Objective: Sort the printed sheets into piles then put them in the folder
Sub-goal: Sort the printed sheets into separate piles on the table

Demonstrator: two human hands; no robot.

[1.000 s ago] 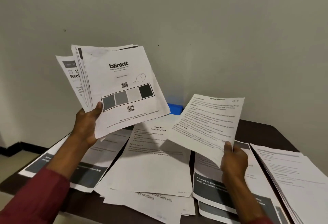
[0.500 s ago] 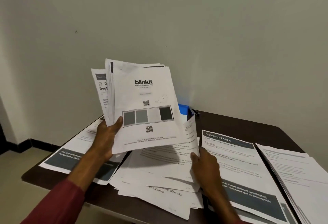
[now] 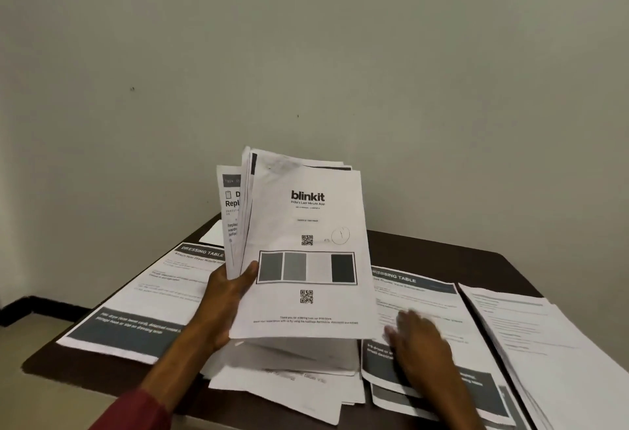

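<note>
At the near edge, a red sleeve [image 3: 136,409] runs up to the L hand [image 3: 228,296]. It grips a stack [image 3: 306,259] of sheets, thumb on the front & fingers behind, held upright and fanned a bit at the top. R hand [image 3: 418,344] is well apart from it, low over the mid-R pile [image 3: 422,293]. It's motion-blurred but looks flat w/ fingers out & nothing in it; can't tell if it touches the paper. Below the stack sits a loose heap [image 3: 289,385], corners poking out every way, overhanging the table [image 3: 442,252] edge. L pile [image 3: 143,310], w/ a dark banner, lies flat beside it. Far-R pile [image 3: 551,344] is thick. Further back a small white sheet [image 3: 212,233] peeks out by the stack, then bare wall [image 3: 340,55].

Progress, as I judge it: sorting approx midway. Four piles exist, but a fair stack is in hand & the heap needs squaring up. Nothing looks filed, so the folder step isn't begun.

Hard to see: no folder in view; maybe it's behind the stack, can't say. Only the front "blinkit" sheet & a sliver of one behind are readable, so sheet count is unknown. Pile text is mostly too blurred, bar the "DRESSING TABLE" headers. Mid-R & far-R piles are cut off by the frame.
</note>
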